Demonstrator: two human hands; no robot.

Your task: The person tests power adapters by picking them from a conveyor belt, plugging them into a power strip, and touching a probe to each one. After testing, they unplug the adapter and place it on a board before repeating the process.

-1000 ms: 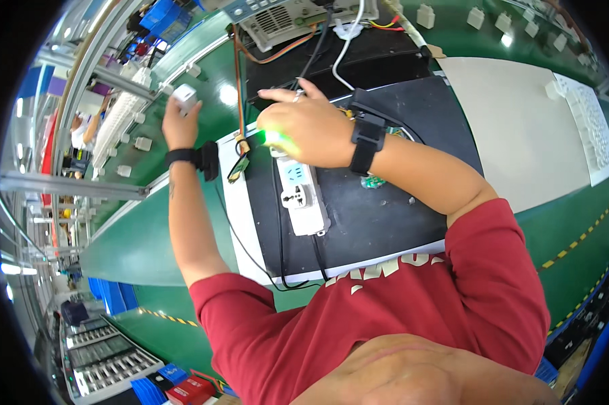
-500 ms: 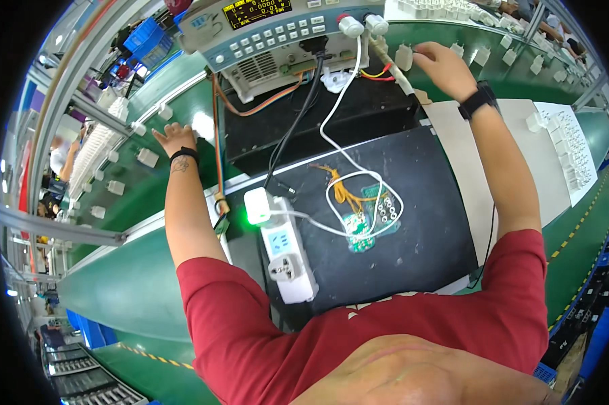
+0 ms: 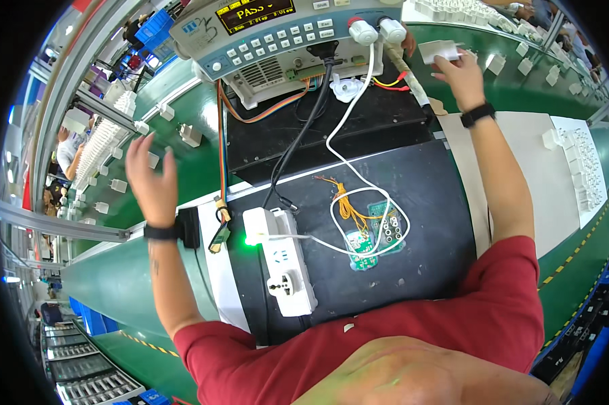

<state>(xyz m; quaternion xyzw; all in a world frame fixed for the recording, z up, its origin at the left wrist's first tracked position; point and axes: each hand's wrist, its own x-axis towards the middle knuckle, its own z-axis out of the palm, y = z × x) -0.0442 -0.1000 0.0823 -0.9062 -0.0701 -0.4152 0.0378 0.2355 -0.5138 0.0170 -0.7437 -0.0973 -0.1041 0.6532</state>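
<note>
1. While the left hand hovers spread wide and empty over the green belt at 9 o'clock, the right hand at 1 o'clock pinches a white plug in narrow fingers, just beside the tester.
2. More white plugs sit on the belt near the left hand, apart from it.
3. On the black mat at centre lie a power strip and a small green board, ringed by a white cable.
4. Whether the held plug touches the tester's lead is hard to tell; the tester's top is cut off.
5. Open mat lies between strip and right forearm.
</note>
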